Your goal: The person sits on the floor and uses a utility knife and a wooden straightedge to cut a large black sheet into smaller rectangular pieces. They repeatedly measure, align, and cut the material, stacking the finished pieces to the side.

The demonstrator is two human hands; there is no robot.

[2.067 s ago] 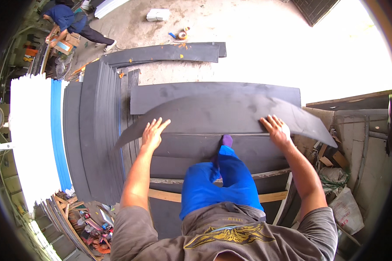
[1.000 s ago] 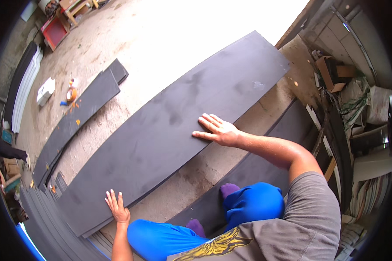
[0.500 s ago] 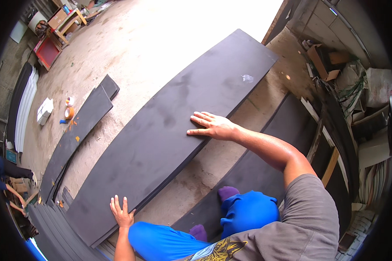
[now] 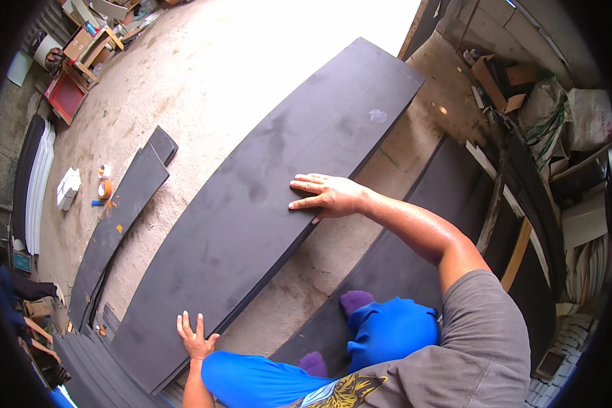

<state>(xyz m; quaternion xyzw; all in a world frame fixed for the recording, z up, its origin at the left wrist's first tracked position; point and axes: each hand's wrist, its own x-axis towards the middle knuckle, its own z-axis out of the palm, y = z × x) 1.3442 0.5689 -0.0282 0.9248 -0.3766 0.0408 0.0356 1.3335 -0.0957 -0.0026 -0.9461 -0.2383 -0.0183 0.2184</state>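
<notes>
Both hands lie open and flat, fingers spread, gripping nothing. The right hand rests on the near long edge of a long, dark grey, flat sheet, around its middle; the left hand rests on the same edge near the sheet's lower-left end. That sheet stretches diagonally above the pale, stained concrete floor, its lower-left end beside a stack of narrower dark grey sheets. Nearer the body, purple-socked feet and blue-trousered knees are over another broad dark sheet.

Beyond the long sheet lie overlapping dark grey strips dotted with orange scraps, next to an orange tape roll and a white block-shaped bundle. An opened brown cardboard box and a whitish sack sit at upper right. A co-worker's forearms show at far left.
</notes>
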